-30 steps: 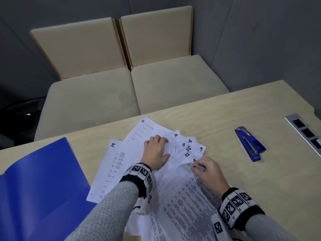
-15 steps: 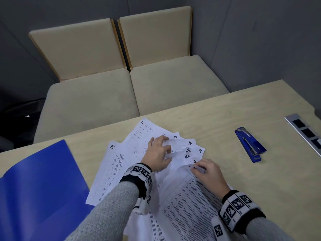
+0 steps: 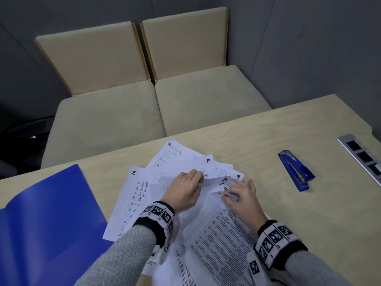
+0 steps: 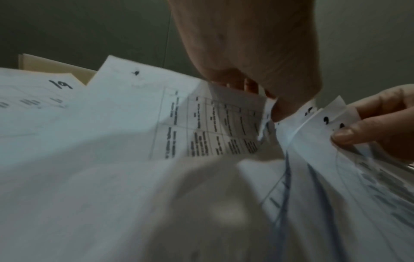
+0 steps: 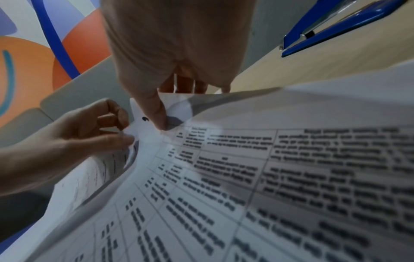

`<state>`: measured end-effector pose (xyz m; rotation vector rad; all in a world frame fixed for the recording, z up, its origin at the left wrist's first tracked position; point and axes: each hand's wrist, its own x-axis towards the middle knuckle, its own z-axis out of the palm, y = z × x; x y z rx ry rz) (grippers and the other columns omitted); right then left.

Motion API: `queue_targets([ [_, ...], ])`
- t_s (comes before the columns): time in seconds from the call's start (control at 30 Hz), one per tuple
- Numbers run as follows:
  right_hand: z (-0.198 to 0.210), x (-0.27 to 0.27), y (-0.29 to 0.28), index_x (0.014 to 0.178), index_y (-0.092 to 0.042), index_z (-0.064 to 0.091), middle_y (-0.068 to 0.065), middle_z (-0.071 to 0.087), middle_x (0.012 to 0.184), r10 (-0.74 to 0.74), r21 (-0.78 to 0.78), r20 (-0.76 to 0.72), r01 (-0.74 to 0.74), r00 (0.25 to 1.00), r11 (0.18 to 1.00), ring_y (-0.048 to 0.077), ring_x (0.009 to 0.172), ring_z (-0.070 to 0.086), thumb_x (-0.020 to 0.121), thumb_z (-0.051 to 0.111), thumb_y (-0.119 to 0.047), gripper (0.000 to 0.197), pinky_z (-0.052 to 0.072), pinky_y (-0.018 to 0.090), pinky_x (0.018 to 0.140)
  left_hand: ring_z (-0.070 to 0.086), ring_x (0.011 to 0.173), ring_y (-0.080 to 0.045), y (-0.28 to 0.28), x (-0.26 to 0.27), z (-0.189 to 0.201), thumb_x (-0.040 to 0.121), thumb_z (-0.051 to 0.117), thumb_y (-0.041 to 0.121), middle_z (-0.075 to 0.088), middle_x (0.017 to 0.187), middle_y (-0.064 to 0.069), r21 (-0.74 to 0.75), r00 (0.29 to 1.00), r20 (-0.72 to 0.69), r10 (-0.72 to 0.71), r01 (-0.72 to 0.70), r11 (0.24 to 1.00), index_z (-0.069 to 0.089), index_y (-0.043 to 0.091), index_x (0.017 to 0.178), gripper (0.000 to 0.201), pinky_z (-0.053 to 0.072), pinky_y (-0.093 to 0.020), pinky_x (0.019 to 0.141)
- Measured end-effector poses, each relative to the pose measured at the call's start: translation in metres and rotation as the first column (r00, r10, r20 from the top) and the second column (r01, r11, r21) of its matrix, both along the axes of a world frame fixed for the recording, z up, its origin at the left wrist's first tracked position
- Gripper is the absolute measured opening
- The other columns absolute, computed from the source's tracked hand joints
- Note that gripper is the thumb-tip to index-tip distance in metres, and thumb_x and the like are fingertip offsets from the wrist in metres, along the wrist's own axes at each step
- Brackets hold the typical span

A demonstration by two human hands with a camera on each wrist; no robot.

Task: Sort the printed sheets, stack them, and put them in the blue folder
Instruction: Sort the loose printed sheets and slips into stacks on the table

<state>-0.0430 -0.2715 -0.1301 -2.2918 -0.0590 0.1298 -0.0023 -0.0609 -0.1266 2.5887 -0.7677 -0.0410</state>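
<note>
Several printed sheets (image 3: 144, 195) were fanned out on the tabletop (image 3: 268, 141), with handwritten numbers such as 19, 21, 10 and 9 seen at their far corners. Near the middle of the fan, the corner of one sheet was pinched between thumb and fingers of the left hand (image 3: 182, 191), so that grip was closed on paper; in the left wrist view the lifted corner was seen curling under the fingertips (image 4: 251, 86). Just beside it, the corners of the nearer sheets were held by the right hand (image 3: 243, 198), its thumb pressed on top and its fingers tucked beneath, as shown in the right wrist view; that grip too was closed on the sheets. The two hands were nearly touching. The blue folder (image 3: 47, 219) lay open at the left of the tabletop, just beside the sheet marked 19. A blue stapler (image 3: 296, 172) was seen well apart to the right, and a metal socket strip (image 3: 362, 155) farther right. Two beige seats (image 3: 144, 96) stood beyond the tabletop.
</note>
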Motion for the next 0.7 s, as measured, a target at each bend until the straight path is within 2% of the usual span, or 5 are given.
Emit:
queue_targets([
  [0.07,0.001,0.002,0.004,0.065,-0.012,0.068,-0.020,0.054,0.063,0.029,0.030,0.023,-0.030,0.999,0.999,0.007,0.083,0.052,0.078,0.071,-0.014,0.013,0.039,0.039,0.091,0.050,0.061,-0.023,-0.001,-0.002,0.006,0.089,0.046,0.023,0.055,0.081,0.002,-0.076,0.989,-0.125,0.075,-0.085,0.994,0.039,0.021,0.100,0.014,0.041,-0.034,0.059],
  [0.13,0.002,0.002,0.009,0.064,-0.011,0.067,-0.017,0.054,0.061,0.060,0.040,0.026,-0.061,0.998,0.997,0.016,0.075,0.052,0.078,0.070,-0.011,0.014,0.040,0.031,0.072,0.057,0.070,-0.022,-0.002,0.003,0.010,0.096,0.039,0.028,0.058,0.088,0.003,-0.183,0.941,-0.259,0.216,-0.267,0.946,0.039,0.023,0.112,0.016,0.044,-0.034,0.066],
  [0.33,0.001,-0.002,0.013,0.069,-0.017,0.069,-0.016,0.057,0.066,0.079,0.050,0.017,-0.079,0.997,0.996,0.013,0.078,0.055,0.080,0.070,-0.011,0.012,0.039,0.018,0.069,0.057,0.106,-0.032,0.006,0.039,0.006,0.094,0.045,0.018,0.039,0.134,-0.009,0.082,0.832,-0.375,0.409,-0.410,0.908,0.041,0.015,0.136,0.042,0.045,-0.039,0.091],
  [0.57,0.003,-0.003,0.011,0.074,-0.010,0.071,-0.005,0.065,0.072,0.066,0.057,-0.012,-0.065,0.998,0.996,0.015,0.081,0.058,0.081,0.069,-0.011,0.007,0.047,0.031,0.074,0.056,0.080,-0.025,0.015,0.035,0.012,0.085,0.065,0.025,0.057,0.090,-0.003,0.105,0.959,0.064,0.275,-0.281,0.954,0.064,0.014,0.089,0.011,0.032,-0.028,0.054],
  [0.7,0.004,-0.003,0.012,0.075,-0.011,0.072,-0.006,0.064,0.072,0.055,0.064,0.006,-0.055,0.998,0.996,0.014,0.078,0.058,0.080,0.071,-0.012,0.005,0.049,0.035,0.074,0.052,0.078,-0.024,0.023,0.025,0.008,0.088,0.051,0.032,0.058,0.079,0.000,0.158,0.979,0.187,0.079,-0.110,0.981,0.062,0.017,0.077,0.022,0.040,-0.033,0.063],
])
